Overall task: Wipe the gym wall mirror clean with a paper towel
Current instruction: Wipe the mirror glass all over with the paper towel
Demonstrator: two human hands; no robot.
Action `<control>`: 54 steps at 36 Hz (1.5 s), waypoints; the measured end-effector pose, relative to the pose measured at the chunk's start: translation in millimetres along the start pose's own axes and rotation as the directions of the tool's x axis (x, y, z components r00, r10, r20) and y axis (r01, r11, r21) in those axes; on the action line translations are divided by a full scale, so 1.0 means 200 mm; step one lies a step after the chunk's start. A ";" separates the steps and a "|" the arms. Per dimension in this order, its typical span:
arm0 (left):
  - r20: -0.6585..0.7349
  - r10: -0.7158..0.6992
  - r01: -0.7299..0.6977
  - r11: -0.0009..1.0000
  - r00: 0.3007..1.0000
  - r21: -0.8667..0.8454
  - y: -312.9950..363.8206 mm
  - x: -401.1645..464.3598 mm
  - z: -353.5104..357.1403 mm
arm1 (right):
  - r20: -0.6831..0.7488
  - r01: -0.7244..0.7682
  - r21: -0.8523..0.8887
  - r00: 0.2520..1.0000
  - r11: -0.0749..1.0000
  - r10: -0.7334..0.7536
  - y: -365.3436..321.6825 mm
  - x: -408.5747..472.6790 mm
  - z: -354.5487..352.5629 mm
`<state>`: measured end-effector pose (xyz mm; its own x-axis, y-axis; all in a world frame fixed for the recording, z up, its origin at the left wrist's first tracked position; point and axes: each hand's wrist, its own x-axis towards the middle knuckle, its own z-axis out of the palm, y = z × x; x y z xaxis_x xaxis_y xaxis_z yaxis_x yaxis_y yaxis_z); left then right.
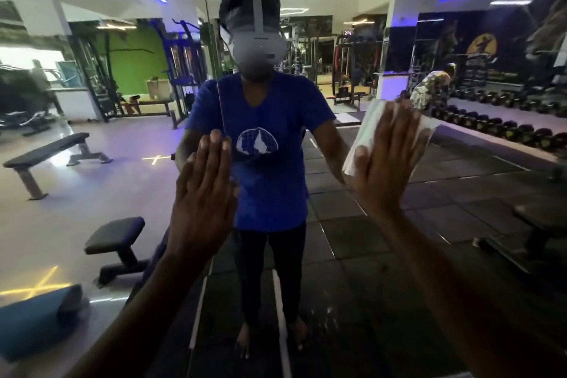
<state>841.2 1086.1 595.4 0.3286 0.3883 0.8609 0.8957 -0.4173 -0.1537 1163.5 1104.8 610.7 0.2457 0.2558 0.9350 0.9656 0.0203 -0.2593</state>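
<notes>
Right hand (388, 163) flat against mirror (399, 239), fingers (408, 123) straight, pressing paper towel (366, 135) onto glass. Towel's long axis runs upright under palm, right of vertical mirror seam (214, 70). Left hand (204, 193) flat, fingers straight, empty, braced just below seam. Right hand nearer towel; likely wipes on.

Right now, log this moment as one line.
left hand: flat on mirror | right hand: pressing towel on mirror

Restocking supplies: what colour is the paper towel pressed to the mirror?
White; the paper towel shows best in the head view.
</notes>
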 end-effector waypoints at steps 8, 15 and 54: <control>-0.064 -0.020 0.020 1.000 0.998 0.004 0.06 0.01 0.03 | 0.197 0.248 0.107 0.944 0.963 -0.265 -0.25 -0.70 0.14; -0.055 -0.063 0.065 0.998 0.996 0.027 0.08 0.01 0.04 | -0.038 0.078 0.036 0.996 0.996 -0.077 -0.27 0.08 0.00; 0.124 -0.220 0.223 0.975 0.968 -0.013 -0.02 -0.36 0.02 | 0.070 -0.126 0.038 0.990 0.991 0.124 -0.41 -0.45 0.08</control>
<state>815.5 1062.0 532.0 0.1584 0.5695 0.8066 0.9424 -0.3309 0.0485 1059.8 1094.8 543.6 0.3566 0.3232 0.8766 0.9229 0.0242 -0.3844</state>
